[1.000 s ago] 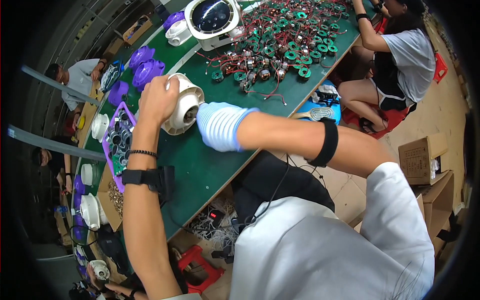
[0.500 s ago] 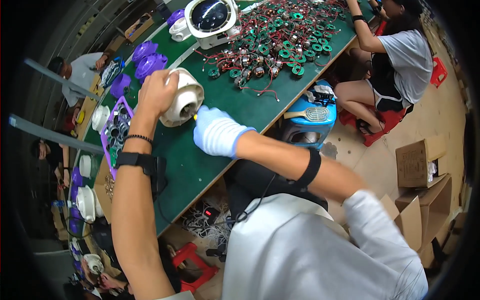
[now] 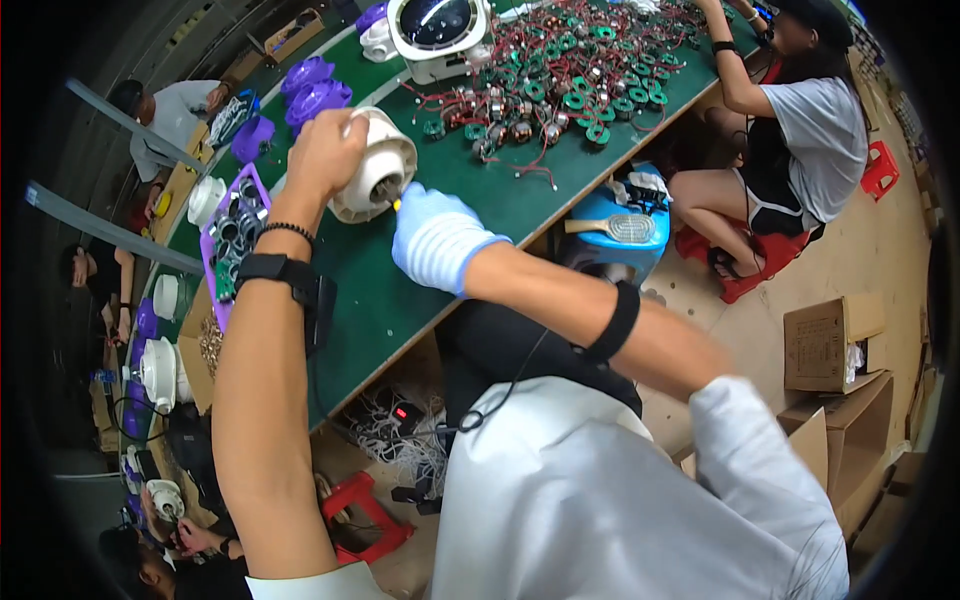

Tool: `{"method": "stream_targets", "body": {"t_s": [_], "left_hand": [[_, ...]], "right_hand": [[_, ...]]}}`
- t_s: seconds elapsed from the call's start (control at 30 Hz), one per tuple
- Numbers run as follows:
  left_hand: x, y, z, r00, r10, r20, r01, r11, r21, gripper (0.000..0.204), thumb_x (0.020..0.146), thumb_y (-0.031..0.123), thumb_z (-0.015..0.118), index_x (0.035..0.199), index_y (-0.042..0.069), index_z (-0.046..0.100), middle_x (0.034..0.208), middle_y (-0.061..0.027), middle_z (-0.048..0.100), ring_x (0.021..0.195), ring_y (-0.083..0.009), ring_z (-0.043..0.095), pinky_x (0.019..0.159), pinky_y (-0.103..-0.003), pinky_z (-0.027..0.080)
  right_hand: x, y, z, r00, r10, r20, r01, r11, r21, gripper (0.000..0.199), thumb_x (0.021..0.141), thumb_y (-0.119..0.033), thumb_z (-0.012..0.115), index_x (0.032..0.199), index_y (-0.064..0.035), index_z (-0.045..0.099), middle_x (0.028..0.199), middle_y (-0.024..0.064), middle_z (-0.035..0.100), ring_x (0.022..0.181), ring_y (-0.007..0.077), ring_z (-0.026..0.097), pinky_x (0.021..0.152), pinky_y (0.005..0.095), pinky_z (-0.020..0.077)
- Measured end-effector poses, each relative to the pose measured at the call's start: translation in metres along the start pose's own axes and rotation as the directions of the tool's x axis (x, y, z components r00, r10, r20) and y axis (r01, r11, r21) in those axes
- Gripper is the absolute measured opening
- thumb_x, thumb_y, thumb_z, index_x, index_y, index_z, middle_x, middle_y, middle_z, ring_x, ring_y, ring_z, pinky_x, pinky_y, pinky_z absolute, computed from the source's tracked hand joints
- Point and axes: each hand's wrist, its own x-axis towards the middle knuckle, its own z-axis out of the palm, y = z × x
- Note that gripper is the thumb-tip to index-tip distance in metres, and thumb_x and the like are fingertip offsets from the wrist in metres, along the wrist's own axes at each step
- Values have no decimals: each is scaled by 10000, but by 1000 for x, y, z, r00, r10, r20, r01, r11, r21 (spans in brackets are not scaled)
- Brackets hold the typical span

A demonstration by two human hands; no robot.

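Observation:
My bare left hand (image 3: 328, 150) grips the rim of a white round plastic housing (image 3: 392, 158), tilted up off the green table with its hollow centre facing me. My right hand (image 3: 440, 238), in a white and light-blue glove, is closed at the lower side of that opening. From its fingers shows the yellow part of a slim tool (image 3: 398, 204), which looks like a screwdriver; the glove hides most of it. The tool's tip meets the inside of the housing's hollow, where dark metal parts are partly visible.
A heap of green ring-shaped coils with red wires (image 3: 560, 85) covers the far table. Beyond the housing stand purple shells (image 3: 318, 98) and a white unit (image 3: 440, 40). A purple tray of parts (image 3: 228, 262) lies left. A co-worker (image 3: 815, 120) sits at right near a blue stool (image 3: 640, 238).
The whole view has shifted slightly. Both hands remain at the housing, the left on its rim and the right with the tool at its hollow; little else differs.

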Motion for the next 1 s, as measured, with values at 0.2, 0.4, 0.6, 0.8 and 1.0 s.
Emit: {"method": "stream_targets", "body": {"t_s": [0.2,0.4,0.6,0.8,1.0], "left_hand": [[6,23,4,1000,-10,21,8,995,100,447,910,410,502,1124,99,742,1087,-246,705,1062,-446,650,928,-487,508],[1,20,-3,992,58,112,-58,998,0,454,901,407,515,1153,102,737,1102,-232,707,1061,-435,653,929,-483,507],[-1,13,10,999,33,-2,-33,999,36,457,908,408,511,1135,83,738,1082,-249,703,1054,-442,651,934,-490,504],[16,-84,-23,982,45,-185,-38,998,40,421,952,342,475,1078,39,738,994,-248,716,976,-449,672,879,-497,515],[11,-76,-17,1000,-12,3,12,988,154,423,957,362,490,1046,15,715,996,-283,691,966,-474,655,874,-528,507]], "right_hand": [[-8,10,-5,996,75,-50,-62,974,218,195,879,-158,560,923,25,612,800,235,692,728,391,696,653,468,562],[-10,33,11,849,-39,527,-529,-77,845,156,888,-160,591,819,-22,577,669,117,592,518,250,561,492,382,480],[-36,-15,-19,988,156,-19,-156,988,-8,319,894,-200,612,1100,39,571,966,287,701,919,416,709,831,477,572],[-96,40,-4,913,-238,331,-230,370,900,95,934,-148,545,853,-99,549,607,-7,501,457,122,480,416,283,396],[-97,89,-169,987,88,135,-160,428,890,33,905,-110,557,912,-93,530,704,-12,481,574,93,460,507,267,407]]}}
